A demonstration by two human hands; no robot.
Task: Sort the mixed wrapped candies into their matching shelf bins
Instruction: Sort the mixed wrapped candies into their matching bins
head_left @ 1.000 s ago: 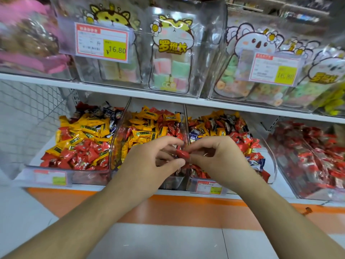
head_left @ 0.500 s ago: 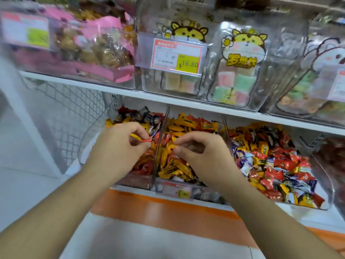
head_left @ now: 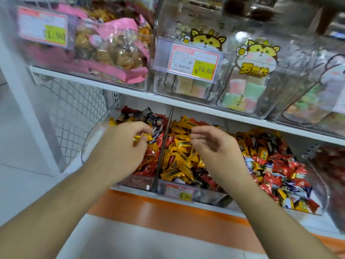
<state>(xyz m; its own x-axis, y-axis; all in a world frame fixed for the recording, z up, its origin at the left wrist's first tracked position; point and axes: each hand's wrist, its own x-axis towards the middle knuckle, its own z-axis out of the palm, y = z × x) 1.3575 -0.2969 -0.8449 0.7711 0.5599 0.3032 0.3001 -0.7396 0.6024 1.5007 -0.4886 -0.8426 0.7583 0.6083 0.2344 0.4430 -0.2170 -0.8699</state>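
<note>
1. The left hand (head_left: 119,146) is held over the leftmost bin (head_left: 97,139), its curled fingertips among the yellow and red candies (head_left: 149,156); whether one is pinched cannot be told.
2. The right hand (head_left: 214,146) is held over the middle bin (head_left: 186,191), fingers loosely curled, nothing gripped.
3. A clear divider (head_left: 165,144) stands between the hands.
4. A mixed bin (head_left: 317,206) lies right of the right hand.
5. Marshmallow bags (head_left: 248,86) are shelved above.

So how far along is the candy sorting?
Far from finished. Done: nothing plainly; the left bin, middle bin and right bin all hold mixed colours. In hand: the left hand pinches a yellow candy over the left bin; the right hand hovers empty. Left: nearly everything.
</note>
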